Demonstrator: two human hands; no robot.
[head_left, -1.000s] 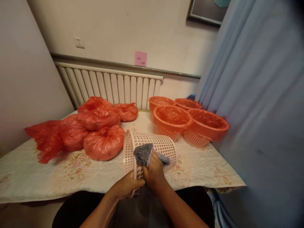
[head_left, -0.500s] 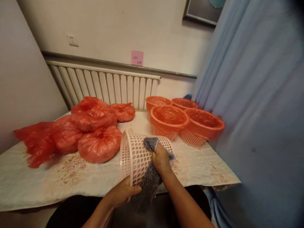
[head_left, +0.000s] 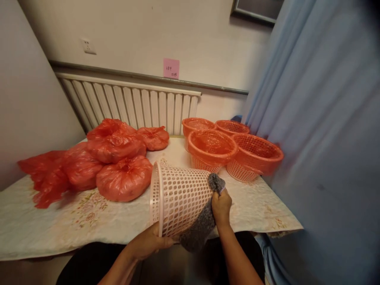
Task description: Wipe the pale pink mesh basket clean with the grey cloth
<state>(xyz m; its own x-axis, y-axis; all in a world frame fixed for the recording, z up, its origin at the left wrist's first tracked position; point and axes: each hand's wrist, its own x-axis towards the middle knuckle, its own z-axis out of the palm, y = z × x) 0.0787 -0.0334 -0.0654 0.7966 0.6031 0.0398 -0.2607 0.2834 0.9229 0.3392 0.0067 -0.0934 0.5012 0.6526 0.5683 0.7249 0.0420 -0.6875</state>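
A pale pink perforated plastic wastebasket (head_left: 184,198) lies tilted on its side at the table's front edge, its mouth facing left. My left hand (head_left: 150,242) grips its rim from below, thumb on the outer wall and the other fingers hidden inside. My right hand (head_left: 222,208) is closed on a dark grey cloth (head_left: 199,229), near the basket's bottom end. One bunched end of the cloth sticks up above the fist and touches the basket; the rest hangs down along its underside.
Several knotted red plastic bags (head_left: 124,180) sit on the left of the flowered tablecloth (head_left: 118,227). Several baskets lined with red bags (head_left: 212,148) stand at the back right. A blue curtain (head_left: 314,138) hangs to the right, and a radiator (head_left: 133,101) lines the wall.
My right hand has slid the cloth rightward along the basket, from its middle to the bottom end. My left hand keeps its hold on the rim.
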